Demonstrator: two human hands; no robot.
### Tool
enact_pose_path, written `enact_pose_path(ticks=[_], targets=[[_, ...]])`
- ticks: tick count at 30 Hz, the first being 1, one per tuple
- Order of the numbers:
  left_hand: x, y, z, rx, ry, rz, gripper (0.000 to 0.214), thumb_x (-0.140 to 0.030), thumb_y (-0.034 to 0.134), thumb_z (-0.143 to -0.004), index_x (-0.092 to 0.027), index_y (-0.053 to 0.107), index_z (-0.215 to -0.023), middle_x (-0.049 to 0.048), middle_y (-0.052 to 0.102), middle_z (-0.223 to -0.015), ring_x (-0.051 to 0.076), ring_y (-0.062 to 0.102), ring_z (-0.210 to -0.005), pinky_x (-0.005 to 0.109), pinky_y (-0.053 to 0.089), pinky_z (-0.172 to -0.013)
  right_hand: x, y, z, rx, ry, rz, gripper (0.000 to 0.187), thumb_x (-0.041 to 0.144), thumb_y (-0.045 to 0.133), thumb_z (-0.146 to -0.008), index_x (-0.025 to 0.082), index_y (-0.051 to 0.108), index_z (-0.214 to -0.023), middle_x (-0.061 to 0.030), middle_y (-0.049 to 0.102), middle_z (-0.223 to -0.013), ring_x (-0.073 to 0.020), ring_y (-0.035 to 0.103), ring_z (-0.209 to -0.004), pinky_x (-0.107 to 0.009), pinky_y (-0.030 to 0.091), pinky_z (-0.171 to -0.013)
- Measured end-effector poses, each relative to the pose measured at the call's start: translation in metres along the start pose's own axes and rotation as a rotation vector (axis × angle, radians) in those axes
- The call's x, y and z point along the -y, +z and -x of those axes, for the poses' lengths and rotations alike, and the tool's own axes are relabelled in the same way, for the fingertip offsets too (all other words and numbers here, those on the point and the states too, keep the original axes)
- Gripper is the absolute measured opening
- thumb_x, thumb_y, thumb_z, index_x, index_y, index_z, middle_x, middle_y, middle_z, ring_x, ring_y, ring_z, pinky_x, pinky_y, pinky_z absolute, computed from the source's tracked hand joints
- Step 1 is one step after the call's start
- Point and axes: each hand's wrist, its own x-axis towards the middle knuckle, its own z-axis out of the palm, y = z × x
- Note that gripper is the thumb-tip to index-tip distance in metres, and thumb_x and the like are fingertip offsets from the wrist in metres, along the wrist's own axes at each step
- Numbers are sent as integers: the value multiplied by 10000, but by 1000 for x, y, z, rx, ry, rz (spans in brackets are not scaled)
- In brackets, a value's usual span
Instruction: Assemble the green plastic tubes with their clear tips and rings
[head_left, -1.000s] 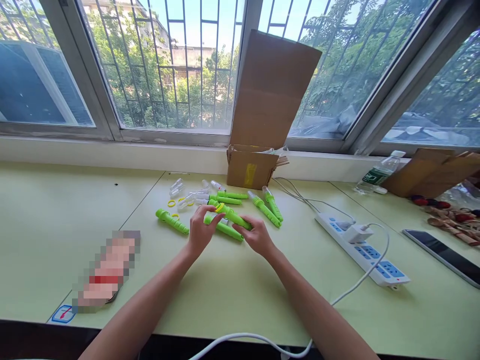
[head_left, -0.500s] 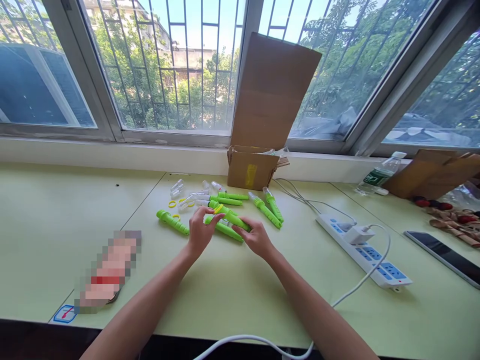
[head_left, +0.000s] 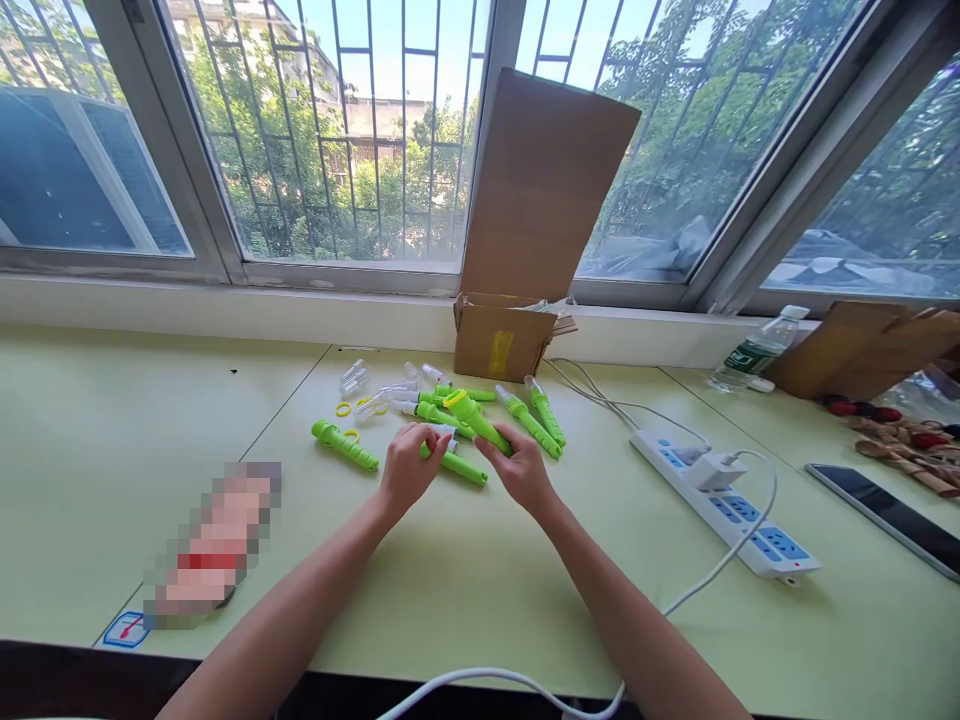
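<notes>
The right hand [head_left: 519,468] has its fingers wrapped round the lower part of a bright green ridged plastic tube [head_left: 480,424], lifted above the pale green worktop [head_left: 480,610] and tilted, its upper end pointing away and leftward with a yellow plastic ring [head_left: 454,399] around it. The left hand [head_left: 407,468] is just beside, apart from that tube, with thumb and fingers drawn narrow (I cannot tell whether something small is pinched there, as a whitish piece shows right behind the fingertips). Below and between the hands lies a second green ridged tube [head_left: 466,470]; another capless green tube [head_left: 345,446] rests to the left, near loose yellow rings [head_left: 343,409] and clear plastic caps [head_left: 354,377]. Two green tubes with clear tips [head_left: 529,424] lie to the right, near an open brown cardboard box [head_left: 491,340].
</notes>
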Motion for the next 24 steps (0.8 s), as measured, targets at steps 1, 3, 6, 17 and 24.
enact_pose_path(ticks=[1,3,6,17,24], targets=[[0,0,0,15,-6,-10,273,-319,550,-842,-196,447,-621,-4,589,-643,129,580,-657,253,448,-642,0,-2,0,-4,-7,4,359,474,568,-809,175,663,-983,-23,671,-826,-170,569,-714,-258,430,-636],[0,0,0,-2,-35,-26,214,-315,546,-845,-196,483,-678,-8,585,-647,125,574,-638,251,448,-632,-1,-4,-1,2,-20,31,352,465,562,-814,181,667,-994,-27,683,-836,-178,585,-723,-264,441,-643],[2,-3,-2,-60,-70,-7,102,-281,545,-845,-194,520,-798,-2,607,-710,123,592,-670,253,470,-663,-5,-6,0,42,-54,127,326,437,568,-817,199,673,-1014,-20,695,-811,-178,600,-707,-267,445,-644],[5,-7,-4,-17,91,-7,131,-194,564,-792,-198,535,-919,35,619,-858,170,598,-851,320,498,-778,-17,-6,1,73,-150,355,246,370,584,-815,231,667,-1000,-28,710,-869,-182,623,-728,-271,447,-679],[9,-13,-10,133,70,47,118,-248,613,-767,-199,530,-836,29,583,-817,164,559,-804,312,495,-723,-20,-6,1,84,-142,371,244,335,600,-798,242,672,-1012,-32,713,-885,-195,629,-746,-279,447,-686]])
